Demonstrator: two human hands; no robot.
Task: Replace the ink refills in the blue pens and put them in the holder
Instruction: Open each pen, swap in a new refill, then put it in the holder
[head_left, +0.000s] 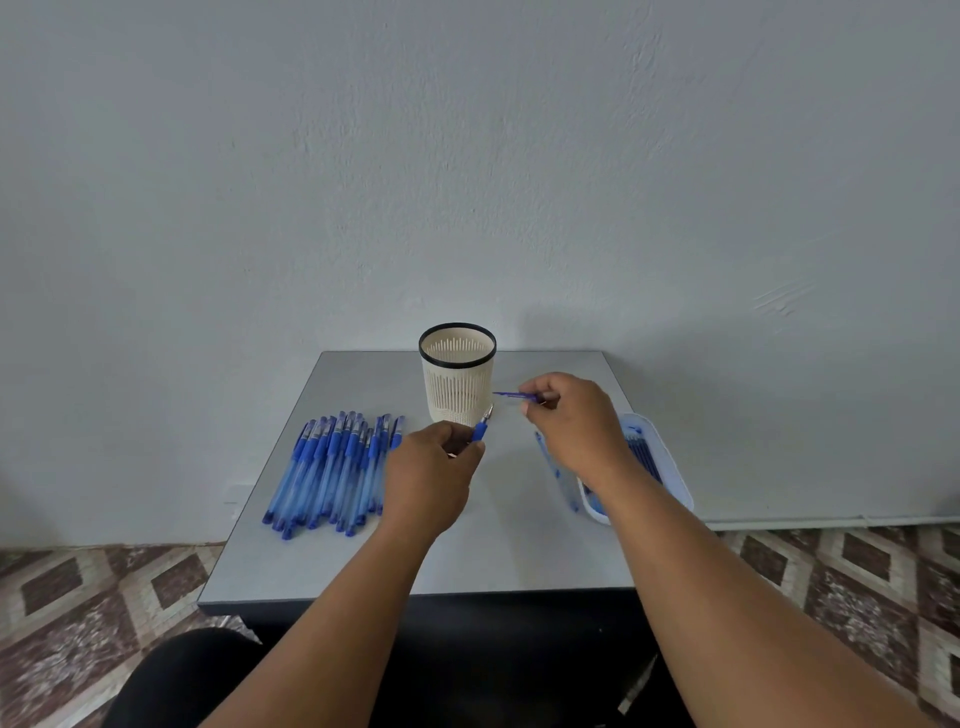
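My left hand (434, 470) grips a blue pen (481, 427) whose metal tip points up and to the right, just in front of the holder. My right hand (569, 421) pinches a thin blue refill (514, 396) that points left toward the holder. The holder (457, 376) is a cream slotted cup with a black rim, upright at the back middle of the table; no pens show inside it. A row of several blue pens (332, 467) lies side by side on the left of the table.
A white tray (670, 467) holding several dark blue refills sits at the table's right edge, partly hidden by my right forearm. The grey table (519, 551) stands against a pale wall. Patterned floor tiles lie on both sides.
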